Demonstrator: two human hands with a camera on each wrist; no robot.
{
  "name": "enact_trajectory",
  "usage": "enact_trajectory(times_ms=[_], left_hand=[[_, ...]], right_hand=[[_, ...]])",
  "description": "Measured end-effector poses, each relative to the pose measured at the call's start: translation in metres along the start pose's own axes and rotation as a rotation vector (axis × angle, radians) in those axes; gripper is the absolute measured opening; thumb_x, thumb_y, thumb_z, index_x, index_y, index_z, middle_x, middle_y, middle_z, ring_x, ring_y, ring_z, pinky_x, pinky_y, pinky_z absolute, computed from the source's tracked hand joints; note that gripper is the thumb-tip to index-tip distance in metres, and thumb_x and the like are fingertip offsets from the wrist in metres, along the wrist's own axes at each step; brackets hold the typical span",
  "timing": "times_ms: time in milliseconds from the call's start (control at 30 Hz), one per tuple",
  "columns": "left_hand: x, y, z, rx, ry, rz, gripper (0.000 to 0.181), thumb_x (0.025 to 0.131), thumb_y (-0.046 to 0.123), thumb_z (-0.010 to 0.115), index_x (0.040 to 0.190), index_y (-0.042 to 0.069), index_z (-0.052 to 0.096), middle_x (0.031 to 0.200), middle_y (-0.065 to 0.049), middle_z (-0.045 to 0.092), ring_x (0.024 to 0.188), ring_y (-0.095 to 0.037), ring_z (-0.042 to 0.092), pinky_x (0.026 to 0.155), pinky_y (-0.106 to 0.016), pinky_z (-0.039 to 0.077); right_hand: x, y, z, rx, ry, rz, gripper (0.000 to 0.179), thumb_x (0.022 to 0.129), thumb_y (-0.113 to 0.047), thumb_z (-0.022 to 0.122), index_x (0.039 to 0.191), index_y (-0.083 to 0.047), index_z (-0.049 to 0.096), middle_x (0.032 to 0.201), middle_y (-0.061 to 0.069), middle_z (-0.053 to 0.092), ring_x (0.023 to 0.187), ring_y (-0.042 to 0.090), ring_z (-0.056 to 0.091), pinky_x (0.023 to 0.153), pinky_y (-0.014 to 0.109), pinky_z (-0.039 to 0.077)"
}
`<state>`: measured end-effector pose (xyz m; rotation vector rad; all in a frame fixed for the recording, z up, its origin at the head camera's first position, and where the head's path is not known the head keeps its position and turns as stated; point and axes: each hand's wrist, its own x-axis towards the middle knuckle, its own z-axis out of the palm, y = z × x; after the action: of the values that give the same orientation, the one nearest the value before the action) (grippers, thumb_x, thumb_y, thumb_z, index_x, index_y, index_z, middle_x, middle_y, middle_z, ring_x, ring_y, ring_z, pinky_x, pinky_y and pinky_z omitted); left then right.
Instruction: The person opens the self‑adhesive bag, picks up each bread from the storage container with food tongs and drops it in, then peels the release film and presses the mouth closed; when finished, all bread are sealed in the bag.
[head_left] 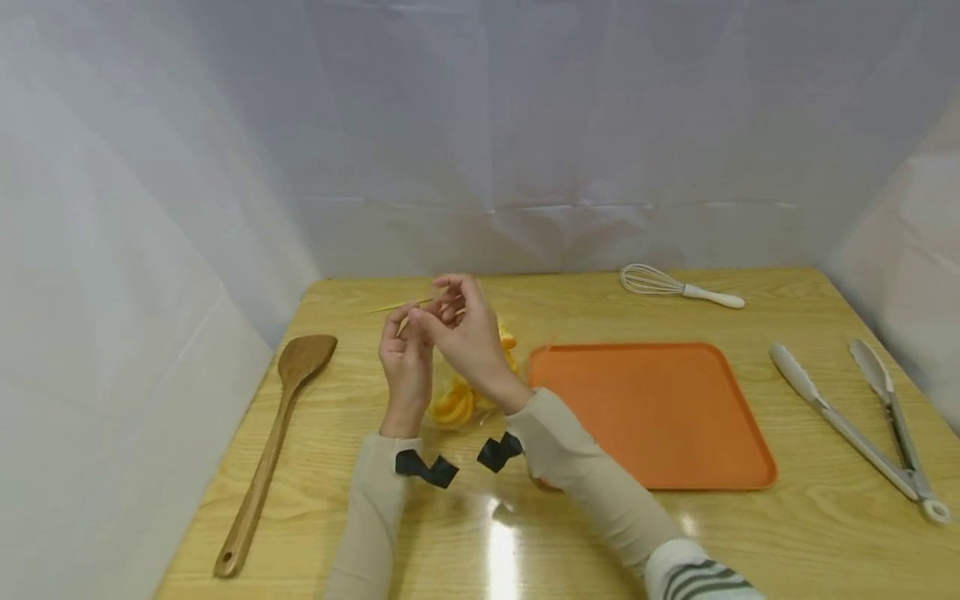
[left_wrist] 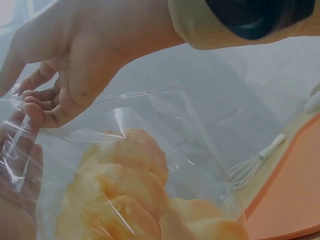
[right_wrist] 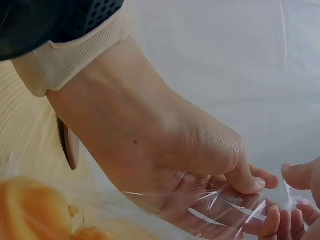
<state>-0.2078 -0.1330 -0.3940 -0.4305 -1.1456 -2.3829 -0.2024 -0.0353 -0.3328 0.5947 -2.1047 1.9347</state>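
A clear plastic bag holds several golden bread rolls; the rolls also show below the hands in the head view. My left hand grips the gathered top of the bag, its fingers seen through the film in the right wrist view. Beside it my right hand pinches the same gathered film between thumb and fingers. The fingertips of both hands meet there. A thin yellow strip shows near the left fingertips; whether it is held or lies on the table, I cannot tell.
An orange tray lies right of the bag. Behind it is a white whisk, and farther right are open tongs. A wooden spatula lies at the left. White sheeting stands behind the wooden table.
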Motion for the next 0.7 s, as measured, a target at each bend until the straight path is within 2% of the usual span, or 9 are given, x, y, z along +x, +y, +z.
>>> enact_trajectory(times_ms=[200,300,433,567,700], left_hand=[[-0.001,-0.001,0.002,0.047,-0.016,0.025,0.013,0.093,0.029,0.062,0.102,0.02,0.063,0.092,0.007,0.075,0.086,-0.004,0.069,0.086,-0.022,0.055],[-0.001,0.001,-0.001,0.069,-0.036,0.034,0.012,0.095,0.028,0.06,0.103,0.02,0.062,0.092,0.007,0.074,0.088,-0.005,0.069,0.089,-0.024,0.055],[0.0,0.005,-0.006,0.09,-0.071,0.046,0.012,0.098,0.024,0.056,0.106,0.019,0.063,0.096,0.006,0.075,0.09,-0.007,0.069,0.089,-0.024,0.055],[0.002,0.007,-0.009,0.115,-0.119,0.07,0.014,0.099,0.025,0.053,0.107,0.02,0.064,0.1,0.007,0.075,0.093,-0.007,0.07,0.088,-0.024,0.055],[0.006,0.008,-0.01,0.112,-0.148,0.089,0.015,0.1,0.023,0.051,0.106,0.018,0.065,0.1,0.006,0.075,0.096,-0.008,0.07,0.089,-0.025,0.055]], right_hand=[[0.002,0.003,-0.004,-0.069,0.057,-0.055,0.019,0.094,-0.015,0.066,0.105,0.0,0.065,0.1,0.016,0.059,0.081,0.021,0.056,0.068,0.018,0.047],[0.003,0.005,-0.009,-0.122,0.035,-0.094,0.016,0.094,-0.015,0.066,0.1,0.0,0.069,0.099,0.016,0.063,0.083,0.024,0.061,0.071,0.022,0.053],[0.004,0.008,-0.019,-0.221,-0.012,-0.166,0.014,0.093,-0.013,0.066,0.099,-0.002,0.072,0.096,0.013,0.067,0.081,0.023,0.064,0.072,0.028,0.057],[0.005,0.011,-0.03,-0.334,-0.04,-0.283,0.011,0.093,-0.009,0.065,0.097,-0.002,0.073,0.092,0.012,0.069,0.075,0.021,0.062,0.067,0.028,0.056],[0.004,0.015,-0.04,-0.431,-0.053,-0.345,0.012,0.094,-0.009,0.063,0.099,-0.001,0.071,0.092,0.012,0.067,0.075,0.02,0.061,0.064,0.027,0.053]])
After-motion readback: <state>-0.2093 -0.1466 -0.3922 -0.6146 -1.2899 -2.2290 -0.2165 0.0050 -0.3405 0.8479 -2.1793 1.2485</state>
